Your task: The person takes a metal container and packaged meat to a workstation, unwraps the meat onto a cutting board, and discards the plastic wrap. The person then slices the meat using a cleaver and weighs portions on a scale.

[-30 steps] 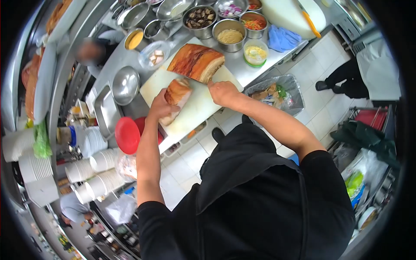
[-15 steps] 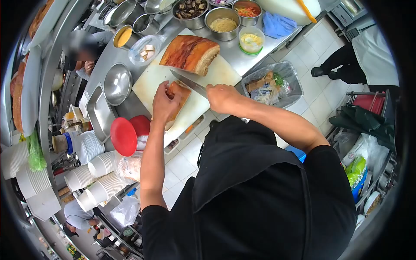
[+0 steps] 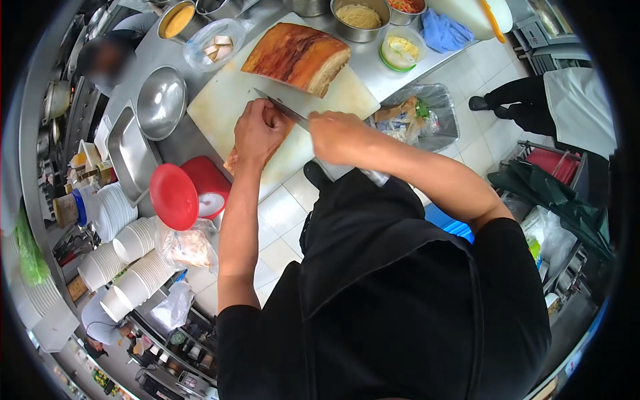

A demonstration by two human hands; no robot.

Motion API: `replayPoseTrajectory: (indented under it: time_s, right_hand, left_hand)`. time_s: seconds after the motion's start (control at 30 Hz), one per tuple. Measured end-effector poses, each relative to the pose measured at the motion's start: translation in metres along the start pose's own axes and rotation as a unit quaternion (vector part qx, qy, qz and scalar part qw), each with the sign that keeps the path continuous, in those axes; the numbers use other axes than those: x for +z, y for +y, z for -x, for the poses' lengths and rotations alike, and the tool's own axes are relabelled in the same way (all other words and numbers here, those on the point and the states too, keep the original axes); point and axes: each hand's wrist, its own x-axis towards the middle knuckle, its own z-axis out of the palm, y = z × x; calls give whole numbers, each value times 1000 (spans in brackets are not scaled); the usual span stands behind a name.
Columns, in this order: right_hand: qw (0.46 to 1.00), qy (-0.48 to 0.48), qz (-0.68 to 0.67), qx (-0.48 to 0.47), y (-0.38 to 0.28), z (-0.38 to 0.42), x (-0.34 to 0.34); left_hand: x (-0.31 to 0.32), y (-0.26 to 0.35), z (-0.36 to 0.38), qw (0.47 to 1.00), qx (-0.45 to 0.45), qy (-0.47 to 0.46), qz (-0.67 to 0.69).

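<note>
My right hand (image 3: 339, 138) grips the handle of a knife (image 3: 285, 109). Its blade points up and left, lying along the upper end of a smaller piece of pork belly (image 3: 277, 146). With curled fingers, my left hand (image 3: 259, 132) presses on that piece close to the blade and covers much of it. Both rest over a white cutting board (image 3: 212, 110). Farther up the board lies a large slab of browned pork belly (image 3: 297, 56), its pale layered side facing right.
Left of the board are a metal bowl (image 3: 161, 103), a metal tray (image 3: 125, 157) and a red scale (image 3: 210, 183). A bag of pale chunks (image 3: 215, 48) and ingredient tubs line the back. A lined bin (image 3: 443, 120) stands right; another person (image 3: 573, 107) is beyond.
The view has shifted, with the back containers moving up toward the frame's edge. My left hand has curled its fingers more tightly on the smaller piece. The knife stays beside it.
</note>
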Motion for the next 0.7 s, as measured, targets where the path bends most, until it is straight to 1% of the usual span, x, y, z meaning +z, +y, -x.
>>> replayPoseTrajectory:
  time_s: [0.07, 0.13, 0.2, 0.33, 0.4, 0.43, 0.47, 0.5, 0.63, 0.7]
  right_hand:
    - [999, 20, -10, -43, -5, -18, 2]
    - [1000, 4, -3, -27, -4, -18, 0]
    - [1000, -16, -7, 19, -1, -7, 2]
    - [999, -28, -14, 15, 3, 0, 14]
    - [999, 45, -3, -4, 8, -17, 45]
    - [999, 47, -9, -4, 9, -18, 58]
    - [997, 68, -22, 8, 8, -20, 68]
    - [995, 92, -34, 20, 8, -24, 75]
    - [991, 128, -40, -7, 20, -26, 73]
    - [993, 114, -30, 0, 24, -26, 61]
  left_hand:
    - [-3, 4, 2, 1000, -6, 0, -2]
    - [-4, 5, 0, 1000, -9, -2, -6]
    - [-2, 4, 0, 999, -21, -9, -32]
    - [-1, 1, 0, 1000, -11, -15, -19]
    - [-2, 0, -2, 1000, -9, -21, -13]
    - [-2, 0, 1, 1000, -7, -24, -18]
    - [-2, -1, 2, 1000, 1, -10, -6]
    - [-3, -2, 0, 1000, 10, 7, 5]
    - [2, -2, 0, 1000, 17, 8, -16]
    - [-1, -4, 3, 997, -52, -4, 57]
